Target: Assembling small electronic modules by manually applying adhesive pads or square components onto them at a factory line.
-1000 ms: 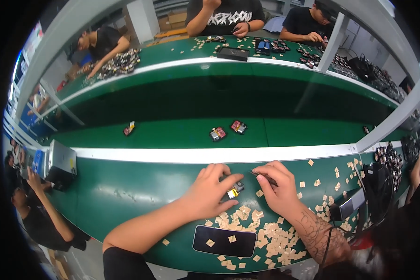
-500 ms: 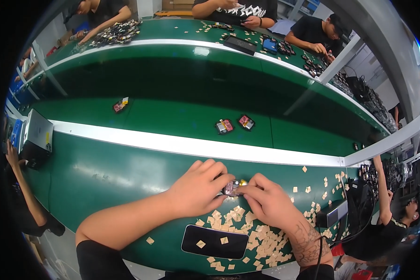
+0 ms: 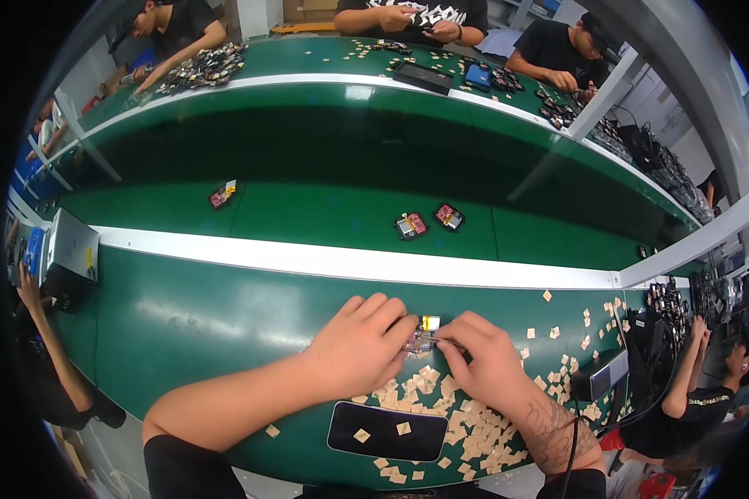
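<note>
Left hand [image 3: 359,348] grips a small electronic device with an exposed circuit board and a yellow-and-silver part [image 3: 430,323] as the right hand [image 3: 489,358] pinches a thin metallic tool [image 3: 446,340], its tip at the board.
The device sits between the hands, over a glossy green worktop [image 3: 216,303]; whether it touches the surface cannot be told. Nearer the person, small cream-coloured squares [image 3: 489,434] lie scattered beside a black rectangular phone [image 3: 385,441] bearing two of them. Beyond a long white rail [image 3: 349,262] lie more open red-and-silver devices [image 3: 409,225].
</note>
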Demonstrator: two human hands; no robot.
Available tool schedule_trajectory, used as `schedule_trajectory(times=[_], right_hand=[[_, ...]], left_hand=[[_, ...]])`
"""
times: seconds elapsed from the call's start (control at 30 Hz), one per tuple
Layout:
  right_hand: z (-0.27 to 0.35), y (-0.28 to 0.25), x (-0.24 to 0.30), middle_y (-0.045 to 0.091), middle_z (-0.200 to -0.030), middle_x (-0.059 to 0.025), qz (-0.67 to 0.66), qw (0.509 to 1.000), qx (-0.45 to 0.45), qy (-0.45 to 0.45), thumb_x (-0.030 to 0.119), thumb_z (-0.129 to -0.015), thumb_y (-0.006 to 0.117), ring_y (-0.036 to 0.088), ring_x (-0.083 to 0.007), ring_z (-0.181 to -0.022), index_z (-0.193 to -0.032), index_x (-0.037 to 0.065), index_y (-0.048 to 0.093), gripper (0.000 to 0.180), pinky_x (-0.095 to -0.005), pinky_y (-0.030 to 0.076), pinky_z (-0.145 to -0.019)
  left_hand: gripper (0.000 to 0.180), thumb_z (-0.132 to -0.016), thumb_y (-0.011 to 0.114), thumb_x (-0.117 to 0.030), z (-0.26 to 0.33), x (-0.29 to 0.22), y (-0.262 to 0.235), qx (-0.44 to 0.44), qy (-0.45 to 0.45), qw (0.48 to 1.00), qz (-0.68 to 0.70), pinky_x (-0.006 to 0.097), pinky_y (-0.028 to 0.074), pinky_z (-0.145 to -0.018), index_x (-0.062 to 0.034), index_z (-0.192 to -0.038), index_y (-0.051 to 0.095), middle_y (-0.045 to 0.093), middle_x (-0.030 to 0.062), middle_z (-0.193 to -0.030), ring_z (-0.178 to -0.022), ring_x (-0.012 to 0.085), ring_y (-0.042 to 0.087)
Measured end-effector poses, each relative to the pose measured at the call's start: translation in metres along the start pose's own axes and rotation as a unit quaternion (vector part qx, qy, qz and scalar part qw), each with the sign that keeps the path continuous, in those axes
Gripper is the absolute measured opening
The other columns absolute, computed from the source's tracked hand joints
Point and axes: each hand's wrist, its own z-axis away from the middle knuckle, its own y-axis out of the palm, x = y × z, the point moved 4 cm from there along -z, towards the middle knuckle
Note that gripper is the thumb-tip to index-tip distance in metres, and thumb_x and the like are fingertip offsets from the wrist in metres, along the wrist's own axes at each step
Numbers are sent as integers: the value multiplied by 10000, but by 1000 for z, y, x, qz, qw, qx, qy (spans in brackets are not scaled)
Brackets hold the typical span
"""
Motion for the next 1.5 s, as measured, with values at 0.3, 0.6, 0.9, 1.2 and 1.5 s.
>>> schedule_trajectory(times=[0.3,0.6,0.9,1.2,1.5], right_hand=[[-5,-7,-5,643,-1000,-63,-64,997,28,-43,88,-921,773,700,-230,-769,-1138,85,746,218,-362,590,-693],[-3,1,-10,702,-960,-95,-172,983,35,46,12,-941,735,741,-240,-807,-1165,52,725,227,-314,588,-683],[-8,-14,-21,756,-1058,-124,-201,973,111,23,11,-947,756,765,-250,-872,-1205,25,737,259,-347,604,-759],[-5,-3,-3,722,-1032,-112,-79,996,39,-2,23,-923,761,734,-340,-833,-1182,47,742,261,-411,597,-711],[-1,5,-1,705,-1001,-95,-120,992,-5,23,7,-926,769,702,-275,-775,-1172,38,749,248,-369,576,-681]], left_hand=[[457,-884,786,-134,-1,1,1,-2,5,995,104,433,454,-941,-64,-1308,632,612,83,-1161,-1134,287,586],[320,-908,803,-176,-2,2,3,20,2,995,99,413,442,-916,-152,-1195,666,591,46,-1086,-1074,263,582],[226,-907,797,-212,3,-2,3,-2,50,998,49,404,448,-862,-180,-1115,712,570,44,-1048,-1046,253,571],[229,-912,779,-228,3,-4,4,1,70,998,2,404,455,-864,-136,-1099,685,563,59,-1038,-1041,265,565],[330,-894,802,-219,2,-4,2,9,47,999,25,406,465,-875,-103,-1145,622,567,56,-1032,-1021,269,577]])
